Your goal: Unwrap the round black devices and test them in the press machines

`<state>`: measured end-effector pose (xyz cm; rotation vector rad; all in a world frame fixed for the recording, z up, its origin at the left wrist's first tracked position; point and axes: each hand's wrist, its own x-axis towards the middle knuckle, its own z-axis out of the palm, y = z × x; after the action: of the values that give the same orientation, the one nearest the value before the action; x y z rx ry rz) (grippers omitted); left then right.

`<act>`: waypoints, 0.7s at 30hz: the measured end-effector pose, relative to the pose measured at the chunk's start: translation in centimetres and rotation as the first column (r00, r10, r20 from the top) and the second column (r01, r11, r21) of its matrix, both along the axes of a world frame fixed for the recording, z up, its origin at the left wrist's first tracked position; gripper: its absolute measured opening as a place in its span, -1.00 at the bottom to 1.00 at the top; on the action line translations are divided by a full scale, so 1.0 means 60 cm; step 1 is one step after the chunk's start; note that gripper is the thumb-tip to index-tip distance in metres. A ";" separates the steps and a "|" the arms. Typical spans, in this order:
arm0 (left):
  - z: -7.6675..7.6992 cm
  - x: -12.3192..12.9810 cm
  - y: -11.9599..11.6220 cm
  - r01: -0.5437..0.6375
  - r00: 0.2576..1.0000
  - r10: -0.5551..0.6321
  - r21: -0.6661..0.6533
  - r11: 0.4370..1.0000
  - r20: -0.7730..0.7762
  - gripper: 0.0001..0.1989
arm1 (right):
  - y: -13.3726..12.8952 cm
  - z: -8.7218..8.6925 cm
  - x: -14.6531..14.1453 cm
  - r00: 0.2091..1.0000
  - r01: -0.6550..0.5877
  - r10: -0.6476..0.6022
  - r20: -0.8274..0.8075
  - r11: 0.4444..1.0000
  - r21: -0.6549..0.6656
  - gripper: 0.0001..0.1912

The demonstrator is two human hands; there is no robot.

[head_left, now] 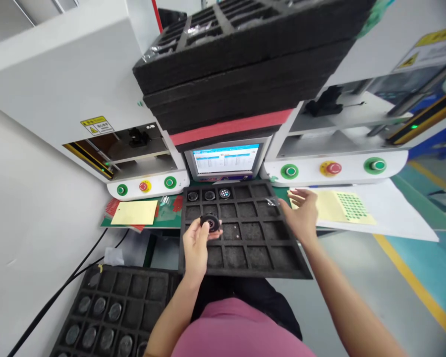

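My left hand grips a round black watch-like device between thumb and fingers, above the left part of a black foam tray. In the tray's back row sit two dark round pieces and a round watch face with a lit screen. A bit of clear film lies near the tray's right edge. My right hand is at that edge, fingers apart over a yellow sheet, with nothing seen in it.
Another foam tray with several round pieces is at the lower left. Two white machines with green and red buttons flank a monitor. Stacked black foam trays overhang it. A sheet with green dots lies right.
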<state>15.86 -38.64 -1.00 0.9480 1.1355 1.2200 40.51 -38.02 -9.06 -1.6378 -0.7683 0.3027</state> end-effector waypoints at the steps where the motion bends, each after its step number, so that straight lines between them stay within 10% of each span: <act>1: 0.000 -0.001 -0.002 0.034 0.999 -0.033 -0.043 0.998 0.019 -0.62 | 0.023 -0.013 0.023 1.000 0.003 -0.005 -0.025 0.998 -0.067 -0.63; 8: 0.016 -0.005 -0.006 0.156 0.984 -0.139 -0.152 0.976 0.112 -0.66 | 0.063 -0.017 0.043 0.983 -0.086 0.051 -0.177 0.977 -0.195 -0.76; 14: 0.019 0.004 -0.014 0.215 0.969 -0.194 -0.140 0.966 0.151 -0.63 | -0.006 0.068 -0.042 0.868 -0.323 0.330 -0.370 0.943 0.082 -0.39; 21: 0.013 0.017 -0.026 0.272 0.955 -0.268 -0.021 0.962 0.128 -0.49 | -0.079 0.143 -0.153 0.629 -0.484 0.594 -0.501 0.804 0.346 -0.56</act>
<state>16.91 -40.18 -0.24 0.9500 0.8947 1.0163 31.32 -42.78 -0.47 -0.9945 -0.7546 1.1019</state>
